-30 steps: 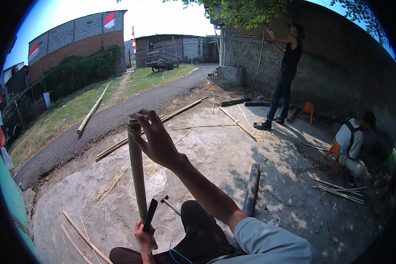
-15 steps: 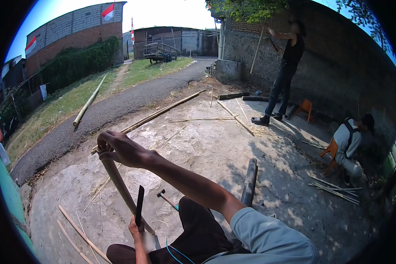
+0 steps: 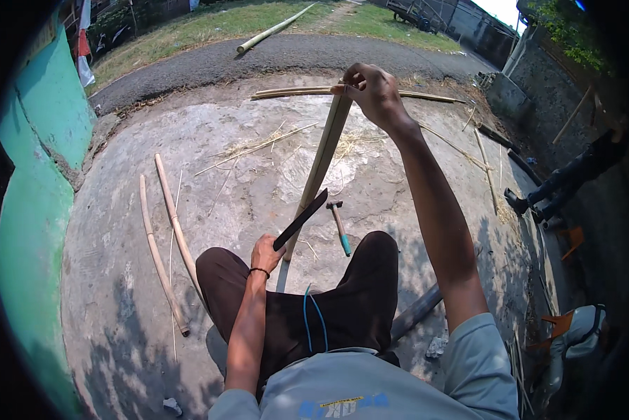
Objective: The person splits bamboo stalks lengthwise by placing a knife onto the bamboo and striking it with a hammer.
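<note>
A split-looking bamboo pole (image 3: 321,154) stands leaning in front of me, its lower end at the ground between my knees. My right hand (image 3: 379,101), arm stretched out, has its fingers closed around the pole's top end. Low beside the pole, my left hand (image 3: 264,253) is wrapped around the handle of a machete. The dark machete blade (image 3: 302,220) slants up to the right, crossing the lower part of the pole; whether it touches cannot be made out. On the concrete just right of the pole lies a hammer (image 3: 340,229) with a teal grip.
Two bamboo lengths (image 3: 157,252) lie left of my knee. Longer bamboo poles (image 3: 293,92) lie across the far edge of the concrete. A dark thick pole (image 3: 419,311) is by my right thigh. One person (image 3: 573,168) stands at right; another (image 3: 577,336) sits below.
My view has swung left and down, so the pole and hands appear further right. The right hand stays on the pole's top, the left on the machete, whose blade now tilts more.
</note>
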